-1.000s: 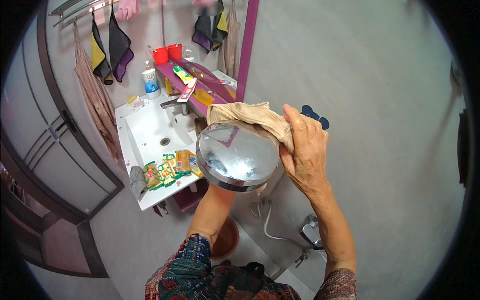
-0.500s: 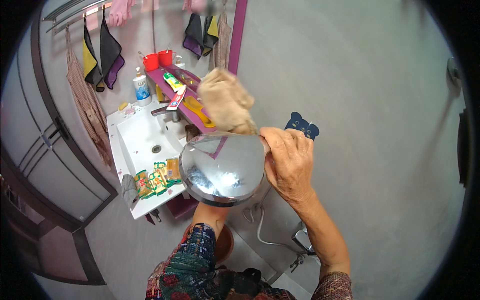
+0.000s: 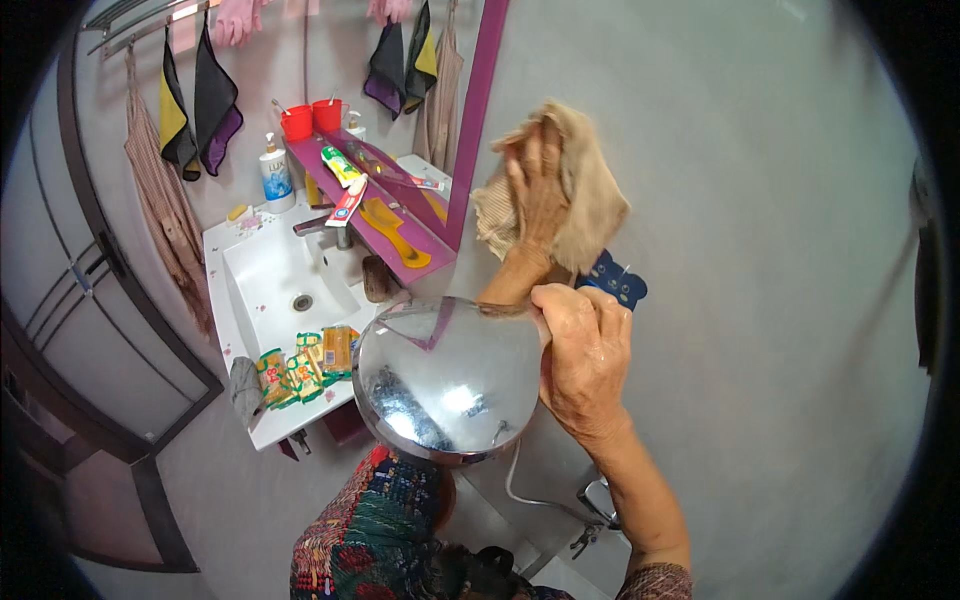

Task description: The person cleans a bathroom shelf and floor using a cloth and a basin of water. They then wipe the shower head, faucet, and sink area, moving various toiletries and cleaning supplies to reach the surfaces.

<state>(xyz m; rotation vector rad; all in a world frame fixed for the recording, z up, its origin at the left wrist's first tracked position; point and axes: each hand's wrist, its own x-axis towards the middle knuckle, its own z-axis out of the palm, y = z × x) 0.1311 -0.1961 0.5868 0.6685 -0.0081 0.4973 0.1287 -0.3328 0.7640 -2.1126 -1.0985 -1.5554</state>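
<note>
A beige cloth (image 3: 592, 195) is spread against the grey wall, just right of the purple mirror edge. My left hand (image 3: 537, 190) lies flat on it with fingers stretched out, and a fold of cloth hangs over the fingertips. The left forearm passes behind a large round chrome shower head (image 3: 445, 375), which hides part of that arm. At the right rim of this shower head, my right hand (image 3: 585, 355) is closed with its fingers curled; the thumb side meets the rim. A dark blue bear-shaped piece (image 3: 618, 282) on the wall is partly covered by the cloth and right hand.
Left stands a white sink (image 3: 250, 290) with several yellow-green packets (image 3: 305, 368) and a grey cloth (image 3: 245, 388). A purple shelf (image 3: 430, 240) holds red cups (image 3: 297, 123), tubes and a yellow comb (image 3: 395, 232). A shower hose and tap (image 3: 598, 500) are low down.
My left hand and the cloth have moved up and to the right, from behind the shower head onto the wall. My right hand stays at the rim, slightly lower in view.
</note>
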